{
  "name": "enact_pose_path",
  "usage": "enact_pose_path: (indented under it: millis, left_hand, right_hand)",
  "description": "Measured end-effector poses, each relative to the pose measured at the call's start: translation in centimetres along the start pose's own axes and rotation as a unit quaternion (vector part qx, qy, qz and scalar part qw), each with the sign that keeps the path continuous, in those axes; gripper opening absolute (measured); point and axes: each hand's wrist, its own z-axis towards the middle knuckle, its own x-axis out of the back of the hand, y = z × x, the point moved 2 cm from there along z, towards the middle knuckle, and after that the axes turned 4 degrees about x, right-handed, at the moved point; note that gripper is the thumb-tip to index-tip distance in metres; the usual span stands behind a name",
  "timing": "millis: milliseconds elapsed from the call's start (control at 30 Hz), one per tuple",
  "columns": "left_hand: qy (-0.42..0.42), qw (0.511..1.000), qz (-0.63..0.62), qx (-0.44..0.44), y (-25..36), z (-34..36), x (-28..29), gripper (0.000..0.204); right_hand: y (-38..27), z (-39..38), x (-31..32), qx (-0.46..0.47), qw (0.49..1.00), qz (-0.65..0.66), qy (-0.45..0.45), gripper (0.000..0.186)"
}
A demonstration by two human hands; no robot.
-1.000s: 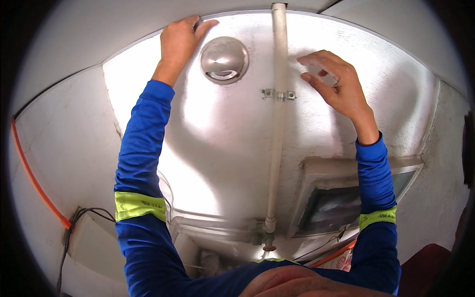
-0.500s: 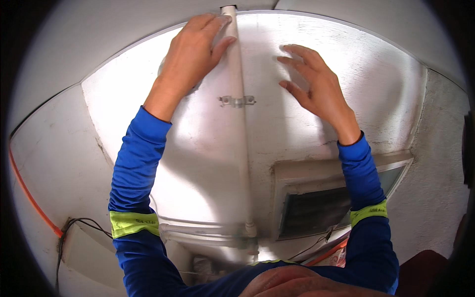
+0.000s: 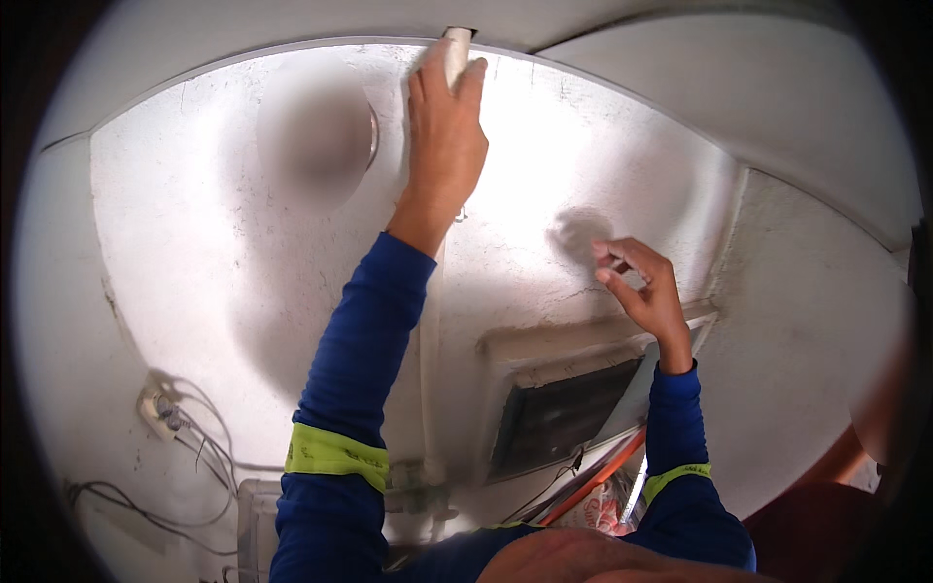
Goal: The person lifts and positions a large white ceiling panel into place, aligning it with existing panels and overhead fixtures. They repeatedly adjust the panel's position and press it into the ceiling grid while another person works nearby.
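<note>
My left hand [image 3: 444, 146] is raised high against a white wall and lies flat over a white vertical pipe [image 3: 429, 389], its fingers reaching up to where the pipe meets the ceiling. A round dome-shaped light fitting [image 3: 321, 136] sits on the wall just left of that hand. My right hand [image 3: 641, 287] is lower and to the right, off the wall, fingers loosely curled with nothing visible in them. Both arms wear blue sleeves with yellow-green bands.
A small louvred vent window [image 3: 564, 413] is set in the wall below my right hand. An electrical box with loose wires [image 3: 160, 408] hangs at the lower left. An orange cable [image 3: 593, 476] runs by the window's lower edge.
My left hand slid from the wall's upper left onto the top of the pipe. My right hand came off the wall and dropped lower to the right, fingers curling.
</note>
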Motion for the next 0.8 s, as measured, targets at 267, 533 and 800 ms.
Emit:
enact_pose_path:
  millis: [267, 533, 800]
  left_hand:
    - [-0.002, 0.993, -0.108, 0.046, 0.4, -0.5, 0.8, 0.04]
    - [-0.141, 0.933, -0.304, 0.129, 3.3, 0.5, -1.6, 0.056]
    - [-0.156, 0.877, -0.419, 0.173, 4.7, 0.0, -6.7, 0.075]
  right_hand:
    - [-4.9, -5.7, 0.1, -0.14, 0.988, -0.063, 0.01, 0.031]
    - [-7.9, -14.9, -1.8, -0.294, 0.951, -0.098, -0.009, 0.03]
    - [-8.5, -22.1, -0.3, -0.381, 0.908, -0.174, 0.005, 0.03]
